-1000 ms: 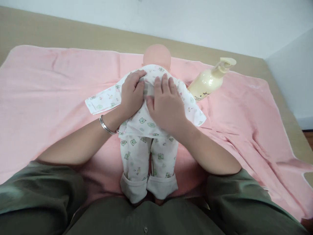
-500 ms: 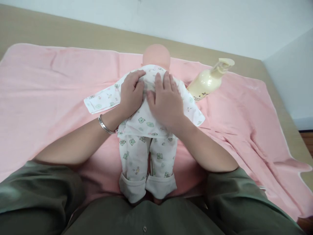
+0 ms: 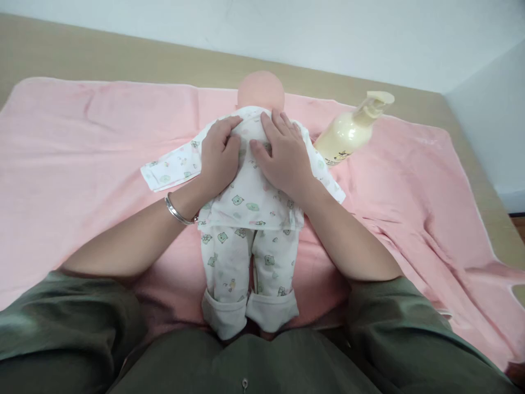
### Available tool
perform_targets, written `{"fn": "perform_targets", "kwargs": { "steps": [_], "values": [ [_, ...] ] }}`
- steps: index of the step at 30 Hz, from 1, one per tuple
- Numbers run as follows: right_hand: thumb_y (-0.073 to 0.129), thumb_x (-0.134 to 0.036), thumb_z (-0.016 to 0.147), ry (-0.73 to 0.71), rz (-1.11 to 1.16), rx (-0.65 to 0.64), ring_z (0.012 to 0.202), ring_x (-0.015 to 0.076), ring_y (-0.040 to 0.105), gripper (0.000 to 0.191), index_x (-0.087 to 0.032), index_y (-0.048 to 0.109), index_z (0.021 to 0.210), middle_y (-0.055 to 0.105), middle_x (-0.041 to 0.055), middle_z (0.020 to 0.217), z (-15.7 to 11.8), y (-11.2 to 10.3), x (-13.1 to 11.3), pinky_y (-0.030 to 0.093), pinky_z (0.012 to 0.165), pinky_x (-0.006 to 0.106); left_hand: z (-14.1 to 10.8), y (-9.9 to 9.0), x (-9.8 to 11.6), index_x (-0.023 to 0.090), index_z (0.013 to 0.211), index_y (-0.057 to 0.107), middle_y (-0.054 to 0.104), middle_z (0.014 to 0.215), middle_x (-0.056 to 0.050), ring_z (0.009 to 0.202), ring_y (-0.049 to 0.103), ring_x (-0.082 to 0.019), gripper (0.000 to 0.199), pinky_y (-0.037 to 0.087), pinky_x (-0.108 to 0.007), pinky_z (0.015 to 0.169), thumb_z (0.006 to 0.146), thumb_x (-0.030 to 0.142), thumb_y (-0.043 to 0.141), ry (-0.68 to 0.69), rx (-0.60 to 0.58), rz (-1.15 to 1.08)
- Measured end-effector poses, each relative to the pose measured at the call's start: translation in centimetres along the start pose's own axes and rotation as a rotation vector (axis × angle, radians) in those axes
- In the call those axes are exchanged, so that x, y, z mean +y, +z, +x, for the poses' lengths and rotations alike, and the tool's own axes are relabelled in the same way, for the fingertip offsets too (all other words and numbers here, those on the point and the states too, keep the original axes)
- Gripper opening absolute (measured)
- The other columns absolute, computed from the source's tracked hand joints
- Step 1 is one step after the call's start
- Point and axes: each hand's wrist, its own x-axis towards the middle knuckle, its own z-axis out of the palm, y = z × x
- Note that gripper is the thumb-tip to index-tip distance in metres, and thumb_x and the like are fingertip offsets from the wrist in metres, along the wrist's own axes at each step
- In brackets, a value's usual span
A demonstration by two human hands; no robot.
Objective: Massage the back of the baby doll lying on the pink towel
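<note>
A baby doll (image 3: 261, 89) lies face down, with the back of its bald head away from me. It wears a white top (image 3: 250, 207) printed with small green animals and matching trousers (image 3: 268, 257) with turned-up cuffs. My left hand (image 3: 221, 156) rests on the left of the doll's upper back, fingers curving over its shoulder and thumb apart. On the right side of the back lies my right hand (image 3: 285, 156), flat, its fingers stretched toward the shoulder. Both palms are against the cloth, and neither hand grips anything.
A cream pump bottle (image 3: 346, 134) leans to the right beside the doll's right-hand sleeve. Beneath everything is a pink blanket (image 3: 82, 148), wrinkled at the right, on a wooden table (image 3: 123, 52). A white wall (image 3: 307, 38) stands behind.
My right hand has shifted slightly up and to the right across the doll's back, toward the shoulder. My left hand stays where it was.
</note>
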Motion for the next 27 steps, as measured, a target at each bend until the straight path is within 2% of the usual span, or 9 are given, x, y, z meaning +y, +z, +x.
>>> {"fn": "perform_targets", "kwargs": {
  "steps": [4,7,10,12,15,17,19,22,27],
  "values": [
    [0.041,-0.039,0.114,0.014,-0.049,0.004,0.172,0.0372,0.017,0.07,-0.006,0.027,0.173,0.02,0.0182,0.183,-1.7,0.1,-1.3,0.017,0.142,0.059,0.0,0.0,0.4,0.031,0.126,0.072,0.076,0.139,-0.002,0.14,0.064,-0.03,0.029,0.05,-0.049,0.127,0.101,0.034,0.058,0.002,0.01,0.009],
    [0.043,-0.034,0.112,-0.17,-0.081,0.05,0.172,0.0368,0.017,0.066,-0.006,0.033,0.171,0.022,0.0178,0.182,-3.6,0.4,-2.2,0.017,0.142,0.06,0.0,0.1,0.6,0.031,0.123,0.072,0.077,0.137,-0.001,0.137,0.066,-0.028,0.028,0.051,-0.049,0.125,0.1,0.035,0.056,-0.019,0.019,0.031],
    [0.039,-0.03,0.111,-0.3,-0.076,0.044,0.172,0.0337,0.019,0.063,-0.006,0.037,0.169,0.025,0.0135,0.182,-3.7,0.5,-2.1,0.018,0.143,0.059,0.0,0.1,0.6,0.028,0.126,0.071,0.077,0.136,-0.002,0.133,0.068,-0.028,0.032,0.053,-0.049,0.123,0.1,0.035,0.053,-0.029,0.015,0.062],
    [0.039,-0.033,0.111,-0.25,-0.026,0.021,0.172,0.0317,0.019,0.062,-0.012,0.039,0.169,0.025,0.006,0.182,-2.5,0.4,-1.3,0.017,0.144,0.059,0.1,0.0,0.4,0.026,0.129,0.07,0.076,0.138,-0.005,0.136,0.067,-0.029,0.034,0.052,-0.049,0.124,0.101,0.035,0.052,-0.004,0.01,0.076],
    [0.042,-0.041,0.11,-0.032,0.038,-0.016,0.174,0.0284,0.011,0.069,-0.016,0.031,0.173,0.018,0.0008,0.184,-0.3,0.2,0.0,0.015,0.145,0.054,0.3,-0.1,0.1,0.029,0.133,0.068,0.071,0.147,-0.005,0.146,0.06,-0.03,0.033,0.045,-0.047,0.132,0.105,0.039,0.053,0.028,-0.034,0.074],
    [0.042,-0.042,0.111,0.056,0.047,-0.028,0.175,0.0286,0.006,0.074,-0.01,0.024,0.175,0.014,0.0071,0.185,0.6,0.0,0.4,0.014,0.145,0.05,0.2,0.0,0.2,0.031,0.136,0.066,0.066,0.155,-0.005,0.154,0.053,-0.031,0.034,0.038,-0.049,0.137,0.106,0.043,0.055,0.022,-0.07,0.086],
    [0.042,-0.039,0.112,0.06,0.033,-0.032,0.174,0.0303,0.008,0.074,-0.004,0.023,0.174,0.015,0.0143,0.185,0.9,0.0,0.5,0.012,0.144,0.048,-0.2,0.3,0.7,0.03,0.142,0.064,0.06,0.161,-0.007,0.16,0.045,-0.034,0.041,0.031,-0.054,0.14,0.106,0.047,0.055,0.007,-0.092,0.127],
    [0.043,-0.036,0.112,0.047,0.005,-0.02,0.174,0.0313,0.013,0.072,-0.003,0.024,0.174,0.019,0.0174,0.183,0.7,0.0,0.3,0.014,0.144,0.048,-1.1,0.8,1.8,0.028,0.148,0.061,0.053,0.168,-0.006,0.166,0.035,-0.036,0.049,0.025,-0.06,0.141,0.107,0.052,0.05,0.008,-0.1,0.172],
    [0.041,-0.031,0.111,0.031,-0.011,0.01,0.17,0.0366,0.024,0.068,0.0,0.031,0.171,0.028,0.0225,0.179,-0.6,-0.1,-0.7,0.024,0.141,0.056,-0.5,0.8,2.1,0.027,0.149,0.061,0.055,0.167,-0.003,0.164,0.037,-0.034,0.052,0.027,-0.059,0.141,0.104,0.05,0.047,0.011,-0.138,0.223]
  ]
}}
